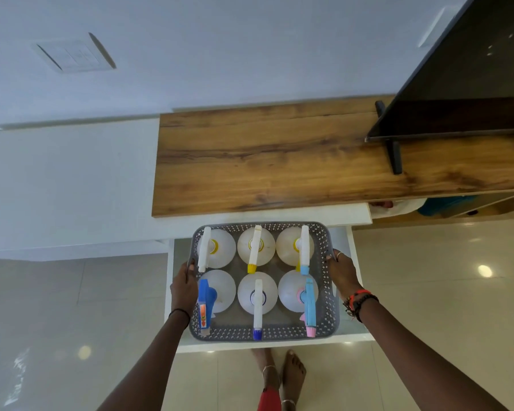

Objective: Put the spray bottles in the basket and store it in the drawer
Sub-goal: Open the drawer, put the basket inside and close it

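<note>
both hands (184, 287) gripping the bottle-filled basket (328, 317) over the open drawer (355, 247)

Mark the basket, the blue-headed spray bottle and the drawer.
basket (232, 333): head view, on its near perforated wall.
blue-headed spray bottle (204, 293): head view, on its blue trigger head.
drawer (309, 346): head view, on its white front edge.

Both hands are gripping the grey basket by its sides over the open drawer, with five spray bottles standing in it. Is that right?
Not quite: the head view shows six spray bottles, in two rows of three, not five. The rest holds: the left hand and right hand grip the sides of the grey basket over the open drawer.
</note>
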Tool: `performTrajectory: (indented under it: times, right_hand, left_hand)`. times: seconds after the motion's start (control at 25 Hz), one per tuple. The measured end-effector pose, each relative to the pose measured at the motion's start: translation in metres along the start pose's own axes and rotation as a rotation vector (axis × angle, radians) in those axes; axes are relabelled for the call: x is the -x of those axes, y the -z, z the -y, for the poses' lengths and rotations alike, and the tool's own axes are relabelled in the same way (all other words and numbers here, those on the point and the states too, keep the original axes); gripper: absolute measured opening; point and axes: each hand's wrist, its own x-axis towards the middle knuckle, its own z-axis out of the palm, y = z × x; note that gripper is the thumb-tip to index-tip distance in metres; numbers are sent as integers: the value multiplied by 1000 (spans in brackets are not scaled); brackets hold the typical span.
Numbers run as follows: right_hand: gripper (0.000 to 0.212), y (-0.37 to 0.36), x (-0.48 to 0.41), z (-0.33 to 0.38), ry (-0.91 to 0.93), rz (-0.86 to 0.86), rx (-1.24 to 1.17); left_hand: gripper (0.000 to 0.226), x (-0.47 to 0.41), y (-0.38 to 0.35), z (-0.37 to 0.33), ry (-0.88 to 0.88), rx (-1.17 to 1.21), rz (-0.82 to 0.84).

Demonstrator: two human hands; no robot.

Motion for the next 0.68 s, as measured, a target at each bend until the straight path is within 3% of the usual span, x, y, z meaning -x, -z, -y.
performTrajectory:
  times: [0.68]
  right_hand:
    - [33, -4, -11, -24, 0, 22, 42]
  left_hand:
    - [29, 14, -21, 26, 24, 7, 1]
